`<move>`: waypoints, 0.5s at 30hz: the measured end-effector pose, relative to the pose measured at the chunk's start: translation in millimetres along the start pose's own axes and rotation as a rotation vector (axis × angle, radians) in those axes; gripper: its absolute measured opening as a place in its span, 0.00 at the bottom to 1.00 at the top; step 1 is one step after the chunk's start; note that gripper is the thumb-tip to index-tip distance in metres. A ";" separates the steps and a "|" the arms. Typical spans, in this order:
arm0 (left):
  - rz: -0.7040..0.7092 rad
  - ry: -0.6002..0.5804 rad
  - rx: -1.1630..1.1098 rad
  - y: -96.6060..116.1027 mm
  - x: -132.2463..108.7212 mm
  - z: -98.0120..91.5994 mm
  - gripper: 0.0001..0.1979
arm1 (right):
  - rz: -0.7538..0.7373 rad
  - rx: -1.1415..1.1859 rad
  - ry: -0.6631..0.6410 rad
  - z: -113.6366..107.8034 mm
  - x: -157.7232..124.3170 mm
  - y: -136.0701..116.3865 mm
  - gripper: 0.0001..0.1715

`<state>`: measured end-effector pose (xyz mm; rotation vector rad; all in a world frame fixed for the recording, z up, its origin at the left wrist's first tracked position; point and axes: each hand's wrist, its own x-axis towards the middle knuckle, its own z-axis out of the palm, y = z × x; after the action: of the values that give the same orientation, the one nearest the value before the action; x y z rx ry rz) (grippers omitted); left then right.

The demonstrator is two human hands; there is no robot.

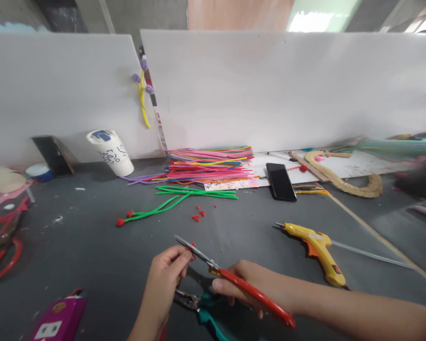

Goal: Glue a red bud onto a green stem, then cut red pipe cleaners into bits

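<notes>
My right hand (250, 284) grips red-handled scissors (234, 277), their blades pointing up and left. My left hand (166, 274) is pinched at the blade tips, and a tiny red bit shows at its fingertips. Below my hands lie teal-handled pliers (199, 308) on the grey table. Small red snippets (198, 215) lie scattered further out. Green pipe cleaners with red tips (152, 208) rest on the table to the left of them.
A stack of coloured pipe cleaners (209, 166) sits by the white divider (287, 85). A black phone (281, 181), yellow glue gun (317, 248), tipped white cup (110, 151), a second pair of red scissors (2, 251) and purple box (60, 319) lie around.
</notes>
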<state>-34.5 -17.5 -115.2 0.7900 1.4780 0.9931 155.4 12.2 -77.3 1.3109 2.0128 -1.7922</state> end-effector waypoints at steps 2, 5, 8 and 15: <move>-0.011 -0.004 0.012 -1.9 -0.7 -0.4 0.14 | 0.003 -0.062 0.007 1.9 -3.0 -2.2 0.32; -0.006 -0.004 -0.019 -2.5 -1.3 1.0 0.14 | 0.015 -0.170 0.066 4.8 -4.2 -5.2 0.34; 0.027 0.023 -0.037 -2.6 -1.7 2.3 0.13 | 0.051 -0.266 0.107 5.6 -3.3 -10.0 0.35; 0.123 0.073 0.010 -7.4 -0.7 -4.1 0.10 | 0.088 -0.316 0.132 5.2 -2.5 -18.9 0.31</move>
<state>-38.1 -21.8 -121.6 0.8682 1.5121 1.1170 142.1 8.2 -63.2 1.4202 2.1575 -1.3133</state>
